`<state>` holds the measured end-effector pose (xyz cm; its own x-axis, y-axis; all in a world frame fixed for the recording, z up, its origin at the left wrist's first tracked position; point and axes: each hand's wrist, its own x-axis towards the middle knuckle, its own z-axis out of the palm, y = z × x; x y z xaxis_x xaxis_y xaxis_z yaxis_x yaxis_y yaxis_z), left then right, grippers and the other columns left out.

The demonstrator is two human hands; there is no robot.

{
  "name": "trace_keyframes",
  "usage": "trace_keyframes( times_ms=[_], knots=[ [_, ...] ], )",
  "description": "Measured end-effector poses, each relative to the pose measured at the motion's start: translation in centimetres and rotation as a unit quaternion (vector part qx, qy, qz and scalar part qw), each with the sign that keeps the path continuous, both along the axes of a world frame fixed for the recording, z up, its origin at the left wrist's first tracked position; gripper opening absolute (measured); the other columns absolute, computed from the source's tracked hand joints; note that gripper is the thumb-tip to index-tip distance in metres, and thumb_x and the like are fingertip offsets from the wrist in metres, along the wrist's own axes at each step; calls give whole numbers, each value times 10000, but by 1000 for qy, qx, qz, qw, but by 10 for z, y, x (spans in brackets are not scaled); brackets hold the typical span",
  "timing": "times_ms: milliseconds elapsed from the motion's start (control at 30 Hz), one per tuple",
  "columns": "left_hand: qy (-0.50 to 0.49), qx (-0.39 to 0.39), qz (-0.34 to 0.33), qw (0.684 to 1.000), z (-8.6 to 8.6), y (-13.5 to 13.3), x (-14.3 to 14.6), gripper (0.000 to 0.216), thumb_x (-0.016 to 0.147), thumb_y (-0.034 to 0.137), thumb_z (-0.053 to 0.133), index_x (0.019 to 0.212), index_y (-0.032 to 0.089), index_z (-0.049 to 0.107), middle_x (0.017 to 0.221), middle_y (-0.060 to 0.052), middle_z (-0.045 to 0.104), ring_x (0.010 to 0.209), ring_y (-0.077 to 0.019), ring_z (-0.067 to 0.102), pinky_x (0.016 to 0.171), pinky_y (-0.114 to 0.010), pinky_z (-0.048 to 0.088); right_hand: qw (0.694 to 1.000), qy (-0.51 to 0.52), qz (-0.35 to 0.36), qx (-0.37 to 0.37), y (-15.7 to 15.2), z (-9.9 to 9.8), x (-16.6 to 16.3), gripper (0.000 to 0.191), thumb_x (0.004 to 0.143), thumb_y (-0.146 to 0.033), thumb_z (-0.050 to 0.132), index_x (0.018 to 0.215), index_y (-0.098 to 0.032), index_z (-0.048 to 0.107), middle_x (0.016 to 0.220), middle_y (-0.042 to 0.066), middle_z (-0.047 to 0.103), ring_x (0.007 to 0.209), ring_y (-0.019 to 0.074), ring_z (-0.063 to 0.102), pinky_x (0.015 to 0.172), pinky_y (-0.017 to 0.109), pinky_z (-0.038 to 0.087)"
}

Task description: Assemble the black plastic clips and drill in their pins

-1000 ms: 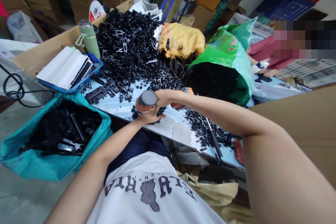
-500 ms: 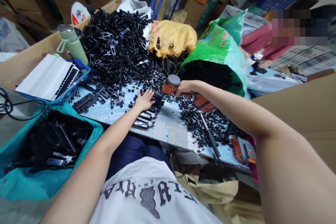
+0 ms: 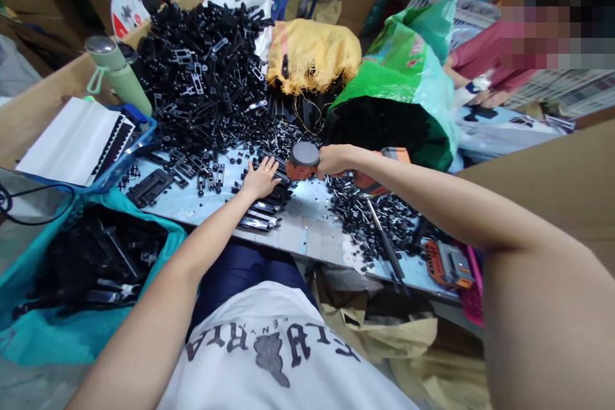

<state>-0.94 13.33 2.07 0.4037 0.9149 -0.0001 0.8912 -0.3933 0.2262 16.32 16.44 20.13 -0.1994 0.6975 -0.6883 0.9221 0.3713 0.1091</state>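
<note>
My right hand (image 3: 332, 160) is closed around an orange tool with a round grey head (image 3: 302, 160), a mallet by its look, held just above the table. My left hand (image 3: 261, 178) lies flat with fingers spread on a row of long black and metal parts (image 3: 262, 208) on the pale blue table (image 3: 307, 230). The grey head hovers right beside those parts. A big heap of black plastic parts (image 3: 206, 86) rises behind my hands.
A teal bag of black parts (image 3: 91, 262) hangs at the left edge. A green bottle (image 3: 118, 73), white sheets in a blue tray (image 3: 72, 138), a yellow sack (image 3: 312, 54), a green bag (image 3: 403, 102) and an orange tool (image 3: 446, 262) surround the table. Another person sits far right.
The mallet moved away from my body to the far side of the row of parts. My left hand left the mallet head and went flat onto the parts.
</note>
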Motion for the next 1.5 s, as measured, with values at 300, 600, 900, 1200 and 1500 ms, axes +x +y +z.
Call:
trace_keyframes(
  times_ms=[300,600,900,1200,1500],
  knots=[
    [-22,-28,-22,999,14,-24,-1,548,912,444,261,1407,210,254,1492,-84,229,1383,-267,131,1050,-644,3,997,-49,24,47,-20,-1,-18,252,631,-319,610,777,-128,685,626,57,644,606,183,612,547,248,428],
    [-61,-8,-36,998,8,-92,-10,708,867,617,206,1393,150,285,1482,-118,246,1386,-275,111,1105,-527,70,999,-30,29,-18,-38,-6,-28,264,622,-295,612,826,-144,686,662,54,658,598,187,622,531,250,430],
    [-36,9,-73,997,6,-120,-27,847,753,666,450,1388,132,279,1483,-166,212,1392,-299,57,1110,-524,42,992,-32,92,84,-71,0,-38,248,606,-338,636,795,-184,684,748,81,671,776,253,631,609,285,443],
    [-6,25,-39,999,0,-127,-24,782,779,547,515,1399,140,270,1476,-142,250,1389,-287,104,1119,-510,51,988,-33,125,80,-88,-5,-48,302,660,-323,564,858,-122,670,866,158,676,813,292,637,646,332,468],
    [-25,19,-48,998,4,-130,-25,668,778,500,545,1365,233,371,1453,-93,321,1383,-315,112,1110,-536,54,993,-20,120,9,-108,3,-56,280,627,-318,587,839,-159,677,867,130,684,805,295,640,644,333,474]
  ],
)
